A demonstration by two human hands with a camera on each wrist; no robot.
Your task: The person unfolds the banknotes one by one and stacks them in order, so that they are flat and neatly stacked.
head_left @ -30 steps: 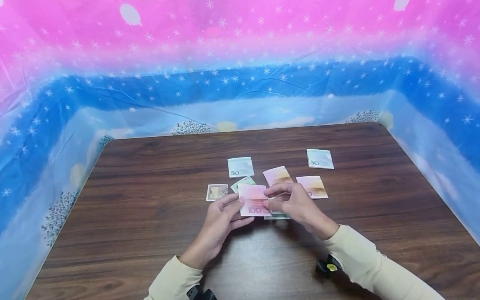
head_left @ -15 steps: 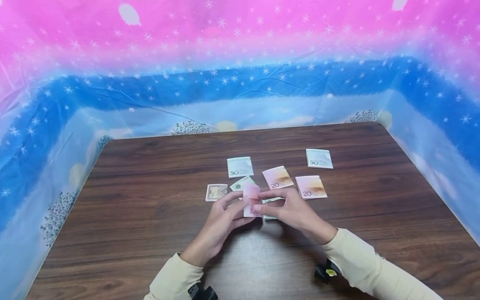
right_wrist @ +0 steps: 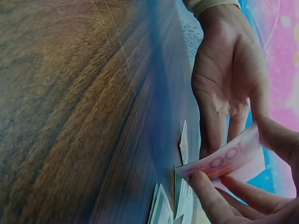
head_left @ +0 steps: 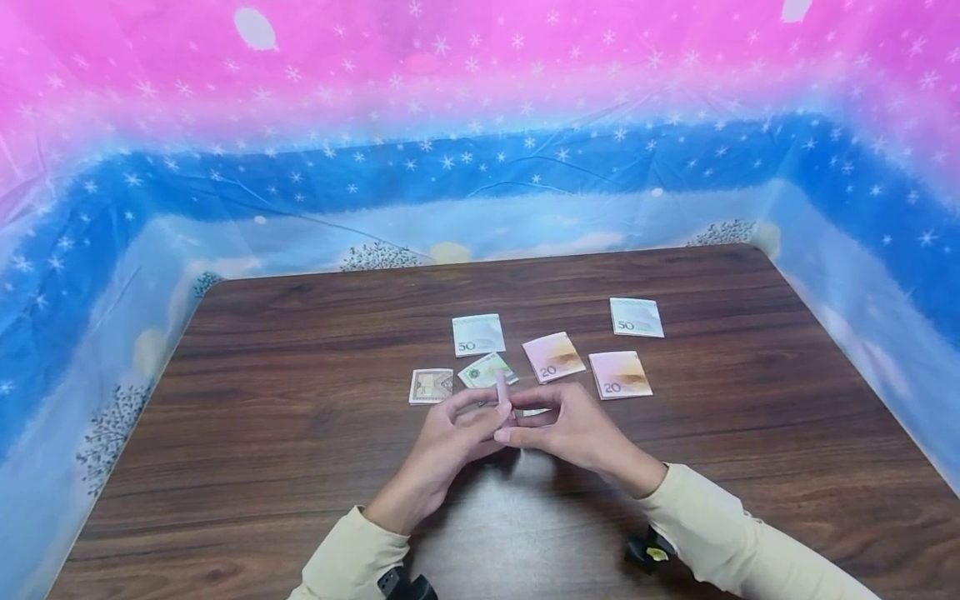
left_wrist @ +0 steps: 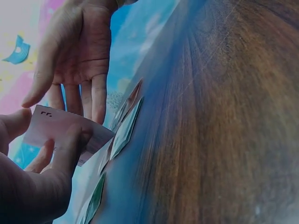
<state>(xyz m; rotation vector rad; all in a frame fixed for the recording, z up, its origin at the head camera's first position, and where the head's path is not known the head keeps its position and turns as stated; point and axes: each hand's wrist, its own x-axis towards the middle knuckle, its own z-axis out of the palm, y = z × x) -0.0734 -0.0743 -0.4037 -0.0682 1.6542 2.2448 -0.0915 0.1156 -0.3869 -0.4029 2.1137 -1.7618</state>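
A pink banknote marked 100 (right_wrist: 238,156) is in the air between both hands, slightly bowed. In the head view it stands almost edge-on, so only a thin strip of the banknote (head_left: 502,387) shows. My left hand (head_left: 450,437) pinches it from the left between thumb and fingers. From the right, my right hand (head_left: 577,429) holds it, thumb near the lower edge and fingers against the other face. The fingertips of both hands nearly meet. Just beyond the hands lies a green folded note (head_left: 487,369); another note under the right hand is mostly hidden.
Folded notes lie on the brown wooden table (head_left: 262,467): a 50 note (head_left: 478,333), a second 50 note (head_left: 637,317), a 20 note (head_left: 553,356), another 20 note (head_left: 621,374) and a brownish note (head_left: 431,386). A patterned cloth (head_left: 465,167) surrounds the table.
The pink banknote has turned from facing the head camera to nearly edge-on. My right hand has moved left, closer to the left hand, uncovering the 20 notes.
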